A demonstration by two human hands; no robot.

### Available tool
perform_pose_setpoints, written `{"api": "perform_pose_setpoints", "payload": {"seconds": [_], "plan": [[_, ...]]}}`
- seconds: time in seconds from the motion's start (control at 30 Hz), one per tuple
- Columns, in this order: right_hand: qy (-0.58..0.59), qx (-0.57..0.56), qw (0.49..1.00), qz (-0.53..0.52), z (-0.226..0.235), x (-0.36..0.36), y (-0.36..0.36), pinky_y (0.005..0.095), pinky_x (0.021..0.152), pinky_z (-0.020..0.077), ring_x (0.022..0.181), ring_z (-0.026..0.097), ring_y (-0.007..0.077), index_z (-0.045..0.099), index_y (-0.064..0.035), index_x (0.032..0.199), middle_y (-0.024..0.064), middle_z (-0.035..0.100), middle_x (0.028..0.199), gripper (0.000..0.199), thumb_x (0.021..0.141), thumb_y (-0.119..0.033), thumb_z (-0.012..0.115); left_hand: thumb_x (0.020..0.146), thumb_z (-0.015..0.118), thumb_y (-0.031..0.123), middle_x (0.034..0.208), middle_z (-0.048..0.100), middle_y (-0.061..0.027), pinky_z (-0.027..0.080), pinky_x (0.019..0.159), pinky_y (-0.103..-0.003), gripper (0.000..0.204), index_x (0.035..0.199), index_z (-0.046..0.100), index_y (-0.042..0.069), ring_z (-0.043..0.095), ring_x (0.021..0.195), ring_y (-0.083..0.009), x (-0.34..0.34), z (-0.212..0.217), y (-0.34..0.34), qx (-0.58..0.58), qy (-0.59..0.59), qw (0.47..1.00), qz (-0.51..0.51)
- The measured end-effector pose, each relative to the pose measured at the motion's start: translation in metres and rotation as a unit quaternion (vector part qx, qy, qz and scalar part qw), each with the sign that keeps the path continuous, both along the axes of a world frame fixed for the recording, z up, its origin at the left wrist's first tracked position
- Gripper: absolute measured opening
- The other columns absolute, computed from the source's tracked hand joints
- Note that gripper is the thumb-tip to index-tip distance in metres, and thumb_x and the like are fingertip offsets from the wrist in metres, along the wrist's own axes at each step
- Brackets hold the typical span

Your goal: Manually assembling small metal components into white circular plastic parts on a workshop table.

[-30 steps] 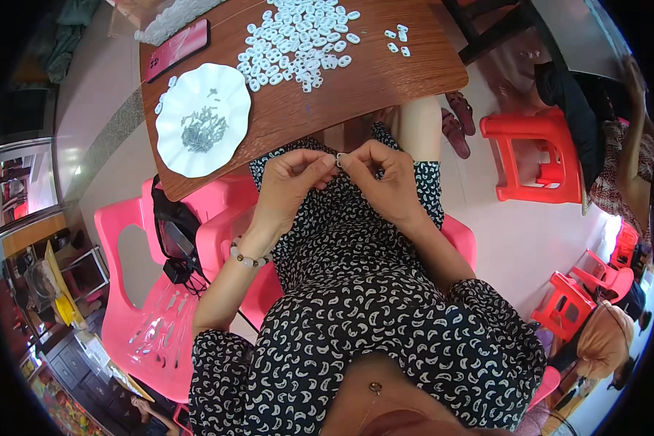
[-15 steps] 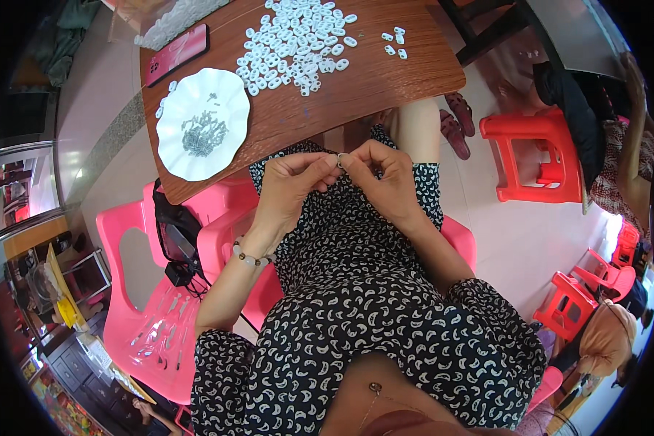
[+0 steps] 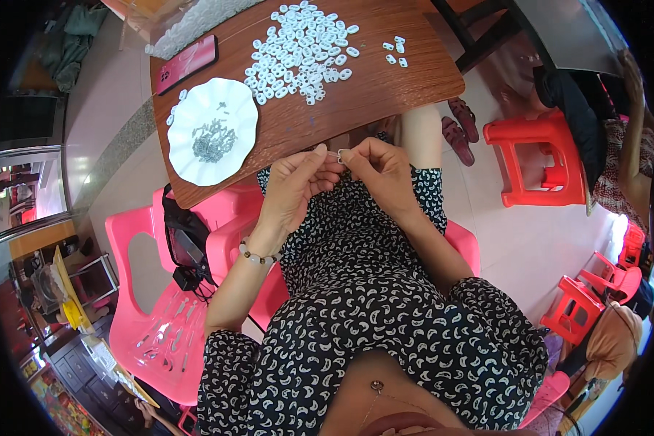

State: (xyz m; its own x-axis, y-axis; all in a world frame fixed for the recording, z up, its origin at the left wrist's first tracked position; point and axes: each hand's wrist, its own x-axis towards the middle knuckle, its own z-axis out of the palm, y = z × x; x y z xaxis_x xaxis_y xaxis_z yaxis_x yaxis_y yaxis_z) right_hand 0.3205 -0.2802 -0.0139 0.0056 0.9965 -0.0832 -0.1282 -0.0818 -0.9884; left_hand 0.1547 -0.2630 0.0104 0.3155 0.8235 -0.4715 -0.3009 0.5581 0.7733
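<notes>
Right hand [image 3: 381, 174] has a small pale piece [image 3: 340, 155] pinched at the fingertips, over the lap near the worktop [image 3: 374, 81] edge; left hand [image 3: 301, 178] fingertips right beside it, can't tell if they grip too. On the worktop: white wavy-edged plate [image 3: 195, 171] holding small grey parts [image 3: 214, 143], pink phone [image 3: 187, 65], pile of white oval pieces [image 3: 301, 52] between plate and a few stray ones.

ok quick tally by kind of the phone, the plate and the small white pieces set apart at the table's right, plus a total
Pink-backed phone: 1
Scalloped white plate: 1
Small white pieces set apart at right: 5
Total: 7
Not counted: the main white pile and the grey bits on the plate, both too crowded.
</notes>
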Motion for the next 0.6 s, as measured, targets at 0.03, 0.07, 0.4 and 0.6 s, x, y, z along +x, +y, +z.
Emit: {"api": "perform_pose_setpoints", "payload": {"seconds": [0.03, 0.07, 0.4, 0.6], "plan": [[-0.004, 0.005, 1.0, -0.002, 0.001, 0.0, 0.0, 0.0177, 0.052, 0.0394, 0.058, 0.051, 0.0016, 0.062, 0.0, 0.075, -0.0006, 0.061, 0.064, 0.018, 0.085, -0.015, 0.065, 0.09, 0.06, 0.026, 0.081, 0.068, -0.0081, 0.05, 0.063, -0.021, 0.027, 0.091, 0.068, 0.0, 0.061, 0.068, -0.0093, -0.001, -0.001, 0.0, 0.0, 0.0, 1.0, 0.0], [-0.004, 0.004, 1.0, -0.002, 0.001, 0.0, -0.001, 0.0177, 0.052, 0.0394, 0.058, 0.051, 0.0016, 0.062, 0.0, 0.075, -0.0006, 0.061, 0.064, 0.018, 0.085, -0.015, 0.065, 0.09, 0.06, 0.025, 0.081, 0.068, -0.008, 0.05, 0.063, -0.021, 0.026, 0.091, 0.068, 0.0, 0.061, 0.068, -0.0092, -0.001, -0.002, -0.001, 0.004, 0.002, 1.0, -0.001], [-0.044, 0.005, 0.999, 0.011, 0.005, 0.002, -0.004, 0.0172, 0.052, 0.0378, 0.058, 0.049, 0.0014, 0.061, -0.0021, 0.075, -0.0028, 0.059, 0.065, 0.016, 0.085, -0.013, 0.064, 0.087, 0.064, 0.018, 0.08, 0.068, -0.0075, 0.048, 0.061, -0.02, 0.019, 0.091, 0.069, 0.0, 0.06, 0.067, -0.0086, 0.003, -0.003, -0.004, 0.011, 0.023, 1.0, 0.006], [-0.081, 0.02, 0.997, 0.01, 0.015, 0.006, -0.006, 0.0176, 0.052, 0.0386, 0.058, 0.05, 0.0018, 0.061, -0.0012, 0.075, -0.0018, 0.06, 0.065, 0.015, 0.085, -0.013, 0.064, 0.086, 0.065, 0.017, 0.076, 0.068, -0.0073, 0.046, 0.059, -0.019, 0.019, 0.09, 0.07, -0.001, 0.059, 0.064, -0.0088, 0.009, 0.003, -0.003, 0.057, 0.067, 0.996, 0.005]]}}
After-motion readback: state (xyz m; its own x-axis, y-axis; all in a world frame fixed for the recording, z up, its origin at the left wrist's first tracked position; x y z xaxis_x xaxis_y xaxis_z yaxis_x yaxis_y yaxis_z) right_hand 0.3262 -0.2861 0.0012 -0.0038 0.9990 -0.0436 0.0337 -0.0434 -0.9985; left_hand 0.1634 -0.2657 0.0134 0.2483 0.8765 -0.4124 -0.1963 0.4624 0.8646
